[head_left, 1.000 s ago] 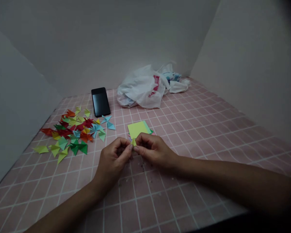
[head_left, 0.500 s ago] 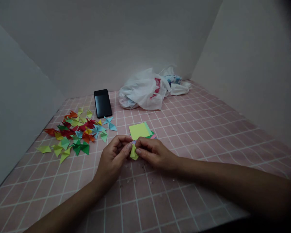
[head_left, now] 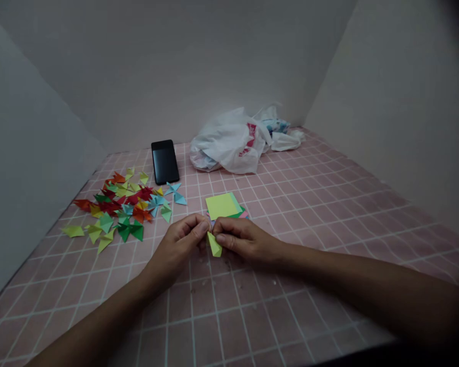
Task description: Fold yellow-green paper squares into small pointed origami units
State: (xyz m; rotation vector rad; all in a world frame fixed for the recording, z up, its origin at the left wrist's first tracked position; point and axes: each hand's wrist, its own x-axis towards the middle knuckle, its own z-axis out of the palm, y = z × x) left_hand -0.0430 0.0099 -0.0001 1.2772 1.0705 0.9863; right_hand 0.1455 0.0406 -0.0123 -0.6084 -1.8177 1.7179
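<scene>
A small folded piece of yellow-green origami paper (head_left: 214, 245) is pinched between my two hands, its wider end pointing down toward me. My left hand (head_left: 185, 238) grips its upper tip between thumb and forefinger. On the other side, my right hand (head_left: 245, 239) has its thumb against the paper's right edge, with the fingers curled behind. Just beyond the hands lies a stack of square paper sheets (head_left: 222, 206), yellow-green on top with green, pink and bluish edges showing below. The hands partly cover the stack's near edge.
Left of my hands spreads a pile of folded paper pieces (head_left: 124, 204) in red, orange, yellow, green and blue. A black phone (head_left: 165, 162) lies behind it. White plastic bags (head_left: 229, 142) sit near the back wall, on the pink checked surface (head_left: 309, 204).
The folded paper has turned slightly between my fingers, its lower end now pointing more to the right and showing a flatter face. The whole view has shifted slightly.
</scene>
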